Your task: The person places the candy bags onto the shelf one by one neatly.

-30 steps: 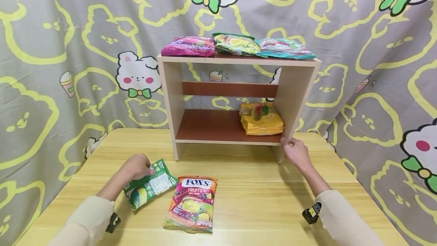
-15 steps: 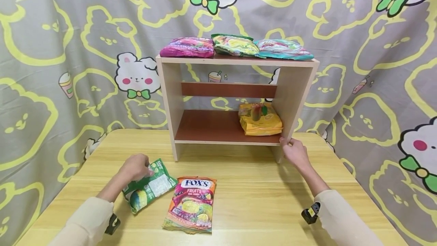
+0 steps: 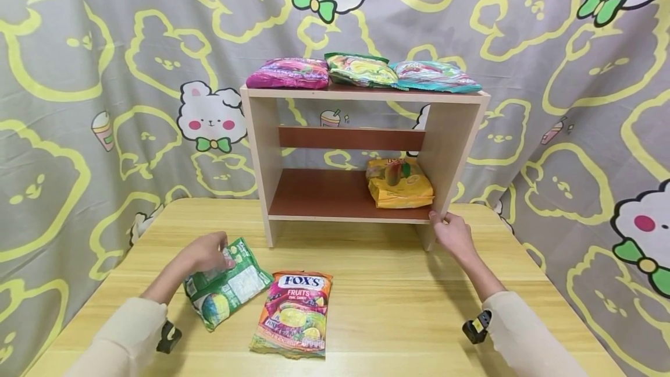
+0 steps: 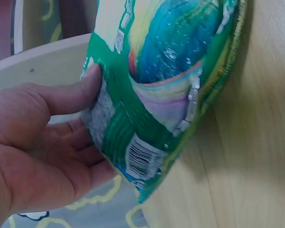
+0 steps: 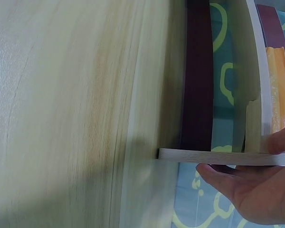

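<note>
My left hand holds a green candy bag at the table's left. In the left wrist view the thumb lies on the bag's green back, near its edge, and the fingers pass behind it; the bag is tilted and shows a barcode. My right hand grips the lower right side panel of a small wooden shelf. In the right wrist view the hand has the panel's edge between thumb and fingers. Right of the green bag, an orange and purple Fox's candy bag lies flat.
A yellow candy bag sits at the right on the shelf's lower board. Purple, green-yellow and teal bags lie in a row on top. A patterned curtain hangs behind the wooden table.
The green bag has shifted slightly left and tilted in my left hand, whose wrist has moved a little left. My right hand keeps its grip on the shelf panel.
</note>
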`<state>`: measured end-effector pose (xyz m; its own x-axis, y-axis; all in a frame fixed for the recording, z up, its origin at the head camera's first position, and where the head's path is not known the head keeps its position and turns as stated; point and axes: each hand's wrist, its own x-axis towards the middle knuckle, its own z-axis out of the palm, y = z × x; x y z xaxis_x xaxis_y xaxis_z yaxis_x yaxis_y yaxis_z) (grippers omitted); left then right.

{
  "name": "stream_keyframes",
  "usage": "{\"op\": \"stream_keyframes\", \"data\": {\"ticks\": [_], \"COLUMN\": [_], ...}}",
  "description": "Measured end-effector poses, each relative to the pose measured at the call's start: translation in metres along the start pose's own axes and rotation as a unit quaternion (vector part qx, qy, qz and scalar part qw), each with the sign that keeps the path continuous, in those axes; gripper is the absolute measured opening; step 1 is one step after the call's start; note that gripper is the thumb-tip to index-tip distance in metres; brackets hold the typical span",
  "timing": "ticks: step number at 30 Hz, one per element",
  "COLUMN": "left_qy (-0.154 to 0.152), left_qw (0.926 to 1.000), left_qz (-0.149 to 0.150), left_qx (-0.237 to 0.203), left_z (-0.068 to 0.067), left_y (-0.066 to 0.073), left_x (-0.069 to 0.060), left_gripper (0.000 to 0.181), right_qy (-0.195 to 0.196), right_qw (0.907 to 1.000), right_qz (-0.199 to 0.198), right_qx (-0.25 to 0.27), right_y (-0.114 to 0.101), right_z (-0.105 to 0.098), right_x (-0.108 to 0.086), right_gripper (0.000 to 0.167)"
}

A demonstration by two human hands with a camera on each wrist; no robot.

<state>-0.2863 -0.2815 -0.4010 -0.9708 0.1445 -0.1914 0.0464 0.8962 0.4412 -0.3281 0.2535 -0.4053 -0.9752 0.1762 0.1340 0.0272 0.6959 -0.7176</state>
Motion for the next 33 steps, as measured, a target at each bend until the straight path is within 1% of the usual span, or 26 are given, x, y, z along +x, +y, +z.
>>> {"op": "stream_keyframes", "data": {"ticks": [3, 5, 7, 11, 14, 18, 21, 24, 26, 29, 33], "left_qy": [-0.007, -0.02, -0.038, -0.073, -0.077, -0.056, -0.044, -0.034, -0.024, -0.002, 0.043], "left_qw": [0.9999, 0.9997, 0.9992, 0.9969, 0.9963, 0.9979, 0.9985, 0.9989, 0.9992, 0.9997, 0.9991], "left_qz": [-0.006, -0.007, -0.001, 0.019, 0.025, 0.01, -0.009, -0.015, -0.015, -0.01, 0.006], "left_qx": [-0.011, -0.012, -0.012, -0.022, -0.031, -0.031, -0.031, -0.03, -0.028, -0.021, 0.004], "left_z": [-0.002, -0.005, -0.009, -0.017, -0.02, -0.018, -0.016, -0.016, -0.019, -0.026, -0.039], "left_y": [-0.003, -0.005, -0.007, -0.008, -0.008, -0.009, -0.01, -0.01, -0.008, -0.004, 0.005], "left_x": [0.0, 0.001, 0.001, 0.001, -0.001, -0.001, -0.001, 0.0, 0.0, -0.002, -0.004], "left_gripper": [0.04, 0.044, 0.046, 0.036, 0.03, 0.029, 0.032, 0.037, 0.04, 0.039, 0.035], "right_qy": [-0.004, -0.007, -0.006, -0.004, -0.003, -0.001, 0.004, 0.01, 0.012, 0.007, 0.003], "right_qw": [1.0, 1.0, 1.0, 1.0, 1.0, 1.0, 1.0, 0.9999, 0.9999, 1.0, 1.0], "right_qz": [0.001, 0.002, 0.004, 0.003, 0.002, 0.0, -0.004, -0.006, -0.007, -0.002, 0.0], "right_qx": [0.001, 0.001, 0.0, -0.001, -0.001, -0.003, -0.003, -0.002, 0.0, 0.001, -0.001], "right_y": [0.0, 0.0, -0.001, 0.0, 0.001, 0.001, 0.0, 0.0, -0.001, -0.001, 0.0], "right_z": [0.0, 0.0, 0.0, 0.0, 0.0, 0.0, 0.0, 0.0, 0.0, -0.001, -0.001], "right_x": [0.0, 0.001, 0.001, 0.002, 0.002, 0.001, 0.002, 0.001, 0.0, 0.0, 0.0], "right_gripper": [0.054, 0.055, 0.055, 0.055, 0.056, 0.056, 0.054, 0.051, 0.05, 0.051, 0.052]}}
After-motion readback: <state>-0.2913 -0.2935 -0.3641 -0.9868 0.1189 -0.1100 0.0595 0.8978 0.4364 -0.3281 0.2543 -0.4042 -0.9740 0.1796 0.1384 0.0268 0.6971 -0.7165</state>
